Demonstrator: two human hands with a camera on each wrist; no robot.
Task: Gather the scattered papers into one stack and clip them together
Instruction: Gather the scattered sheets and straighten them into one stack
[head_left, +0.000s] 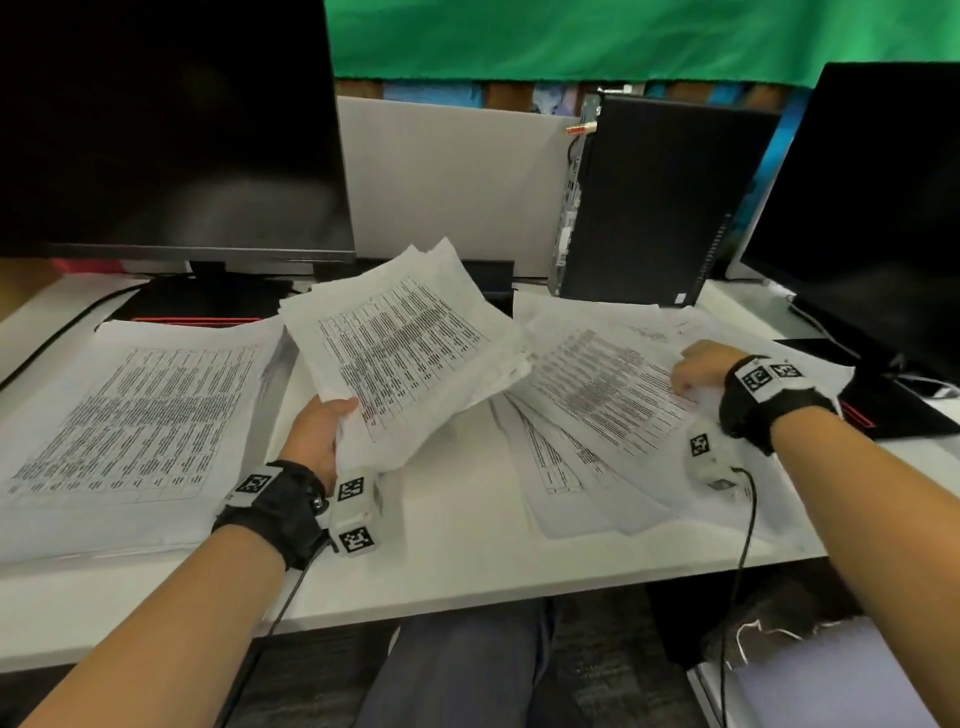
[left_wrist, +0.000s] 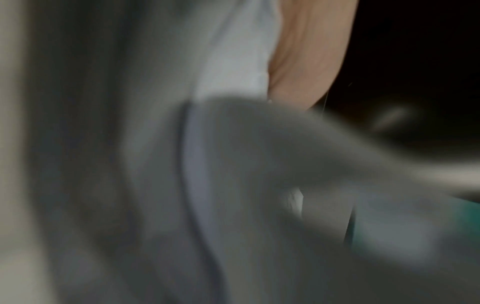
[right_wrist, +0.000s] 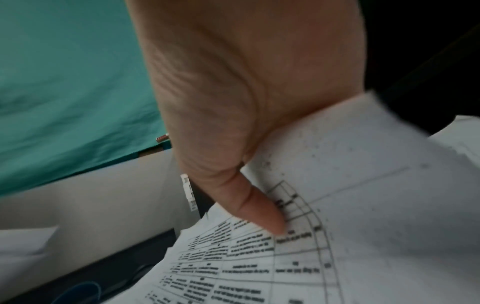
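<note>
On the white desk, printed papers lie in three groups. At 9 o'clock from the desk centre, a flat stack of papers rests face up. At the centre, the left hand grips a thick bundle of sheets by its near corner, thumb on top and fingers beneath; the bundle is raised off the desk and tilts up toward 1 o'clock. The left wrist view is blurred: only pale paper and part of the palm show.

At 3 o'clock, a fan of loose sheets lies spread on the desk, overlapping one another. The right hand rests on the far right part of this fan with fingers curled. In the right wrist view, the thumb presses down on the printed top sheet, whose edge curls up against the palm; the remaining fingers are hidden.

No container appears in any view.

At 11 o'clock stands a dark monitor. At 1 o'clock stands a black computer tower. At 2 o'clock stands a second dark monitor. A green cloth hangs at 12 o'clock.
</note>
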